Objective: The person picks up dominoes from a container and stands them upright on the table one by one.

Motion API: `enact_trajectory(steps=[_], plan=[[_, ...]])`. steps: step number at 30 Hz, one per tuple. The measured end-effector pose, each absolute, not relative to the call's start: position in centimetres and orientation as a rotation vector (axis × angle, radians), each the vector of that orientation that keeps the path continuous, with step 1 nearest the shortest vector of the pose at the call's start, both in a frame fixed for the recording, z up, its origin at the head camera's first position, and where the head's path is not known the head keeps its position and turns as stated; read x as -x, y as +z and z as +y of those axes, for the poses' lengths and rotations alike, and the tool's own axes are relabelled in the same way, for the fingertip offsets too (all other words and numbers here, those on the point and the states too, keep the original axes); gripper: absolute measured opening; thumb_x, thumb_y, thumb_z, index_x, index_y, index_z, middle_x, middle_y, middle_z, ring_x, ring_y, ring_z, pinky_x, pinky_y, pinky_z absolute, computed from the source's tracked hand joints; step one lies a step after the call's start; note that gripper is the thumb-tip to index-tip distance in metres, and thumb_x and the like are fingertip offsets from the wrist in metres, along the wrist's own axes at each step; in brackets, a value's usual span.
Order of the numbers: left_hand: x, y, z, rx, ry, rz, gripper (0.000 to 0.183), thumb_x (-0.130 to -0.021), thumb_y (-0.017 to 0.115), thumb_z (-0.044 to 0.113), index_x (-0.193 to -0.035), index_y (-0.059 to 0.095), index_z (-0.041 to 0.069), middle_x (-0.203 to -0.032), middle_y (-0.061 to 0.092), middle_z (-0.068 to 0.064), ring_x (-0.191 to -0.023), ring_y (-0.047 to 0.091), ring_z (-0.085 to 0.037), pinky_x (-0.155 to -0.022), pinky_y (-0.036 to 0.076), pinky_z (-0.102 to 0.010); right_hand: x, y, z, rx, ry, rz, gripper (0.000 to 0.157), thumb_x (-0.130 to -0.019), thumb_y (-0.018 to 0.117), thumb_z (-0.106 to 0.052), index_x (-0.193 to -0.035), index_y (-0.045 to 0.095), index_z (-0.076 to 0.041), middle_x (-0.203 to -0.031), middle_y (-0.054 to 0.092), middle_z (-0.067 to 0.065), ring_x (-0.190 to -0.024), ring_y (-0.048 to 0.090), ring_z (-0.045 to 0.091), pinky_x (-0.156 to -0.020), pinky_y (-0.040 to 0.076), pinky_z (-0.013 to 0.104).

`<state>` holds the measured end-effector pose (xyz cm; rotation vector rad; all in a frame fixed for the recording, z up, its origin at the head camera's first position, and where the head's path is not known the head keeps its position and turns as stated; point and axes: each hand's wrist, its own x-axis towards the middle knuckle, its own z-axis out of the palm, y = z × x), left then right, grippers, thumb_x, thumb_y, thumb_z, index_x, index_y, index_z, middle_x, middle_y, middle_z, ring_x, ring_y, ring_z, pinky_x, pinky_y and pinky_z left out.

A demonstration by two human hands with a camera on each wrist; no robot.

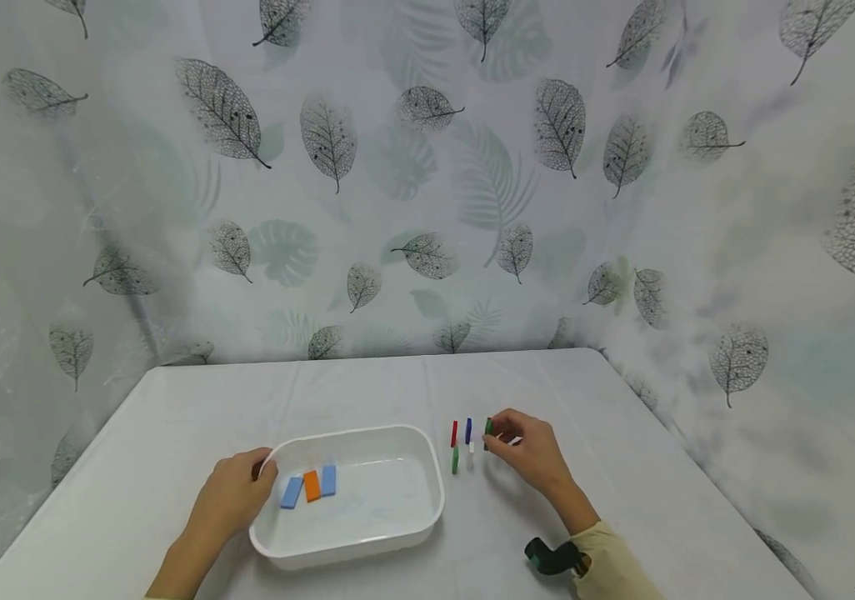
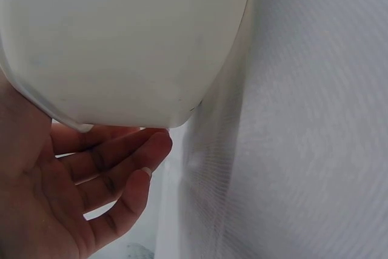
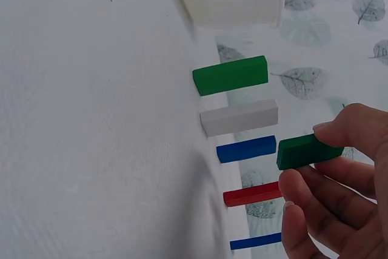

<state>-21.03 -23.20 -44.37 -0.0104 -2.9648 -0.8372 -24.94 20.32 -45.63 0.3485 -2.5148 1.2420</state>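
My right hand (image 1: 532, 454) pinches a small green block (image 3: 309, 151) between thumb and fingers. Beside it, other slim blocks stand upright on the table: a green one (image 3: 230, 76), a white one (image 3: 239, 117), a blue one (image 3: 246, 149), a red one (image 3: 251, 195) and another blue one (image 3: 256, 241). At the left end of the white plastic tub (image 1: 438, 492), my left hand (image 1: 236, 492) holds the rim, its fingers along the outer wall; the tub hides its thumb in the left wrist view. Inside lie an orange block (image 1: 312, 486) and two light blue ones (image 1: 292, 492).
A white cloth (image 1: 367, 387) covers the table, which ends at a back edge before a leaf-patterned curtain (image 1: 427, 192). The curtain also hangs at both sides. A dark curved device (image 1: 551, 557) sits at my right wrist.
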Motion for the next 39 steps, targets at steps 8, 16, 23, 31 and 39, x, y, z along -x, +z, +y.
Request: enact_trajectory(steps=[8,16,23,31,39], plan=[[20.9,-44.3,-23.1,0.012,-0.832,-2.961,0.039,-0.102,0.055,0.016,-0.128,0.065,-0.011,-0.114,0.071,-0.023,-0.096,0.067,-0.032,-0.091,0.052,-0.06,25.3,-46.4,21.0,-0.394,1.249,-2.543,0.016,-0.086,0.083,-0.008,-0.097,0.073,-0.014,-0.086,0.072,-0.009,-0.076,0.066,0.012,-0.068,0.053,0.03],[20.9,-44.2,-23.1,-0.012,-0.836,-2.976,0.041,-0.102,0.054,0.017,-0.13,0.063,-0.012,-0.119,0.069,-0.027,-0.108,0.066,-0.043,-0.094,0.049,-0.062,25.5,-47.0,21.1,-0.377,1.254,-2.598,0.015,-0.087,0.083,-0.008,-0.096,0.073,-0.013,-0.088,0.071,-0.008,-0.075,0.065,0.012,-0.065,0.053,0.029],[21.0,-44.4,-23.1,-0.003,-0.836,-2.971,0.041,-0.102,0.054,0.017,-0.13,0.063,-0.011,-0.119,0.069,-0.026,-0.108,0.066,-0.042,-0.093,0.05,-0.062,25.7,-47.4,21.3,-0.368,1.253,-2.635,0.015,-0.087,0.082,-0.007,-0.097,0.073,-0.013,-0.09,0.07,-0.007,-0.078,0.065,0.012,-0.066,0.054,0.029],[21.0,-44.5,-23.2,0.005,-0.827,-2.968,0.04,-0.102,0.055,0.017,-0.129,0.064,-0.01,-0.118,0.07,-0.025,-0.105,0.067,-0.04,-0.093,0.05,-0.062,25.9,-47.5,21.5,-0.379,1.231,-2.674,0.015,-0.087,0.083,-0.007,-0.099,0.074,-0.011,-0.093,0.071,-0.005,-0.08,0.065,0.012,-0.069,0.053,0.031],[20.9,-44.4,-23.1,0.008,-0.822,-2.962,0.04,-0.102,0.054,0.017,-0.129,0.064,-0.011,-0.118,0.069,-0.026,-0.103,0.067,-0.04,-0.092,0.05,-0.062,25.8,-47.4,21.5,-0.371,1.203,-2.72,0.017,-0.087,0.082,-0.005,-0.099,0.074,-0.012,-0.092,0.07,-0.006,-0.081,0.065,0.012,-0.071,0.053,0.033]])
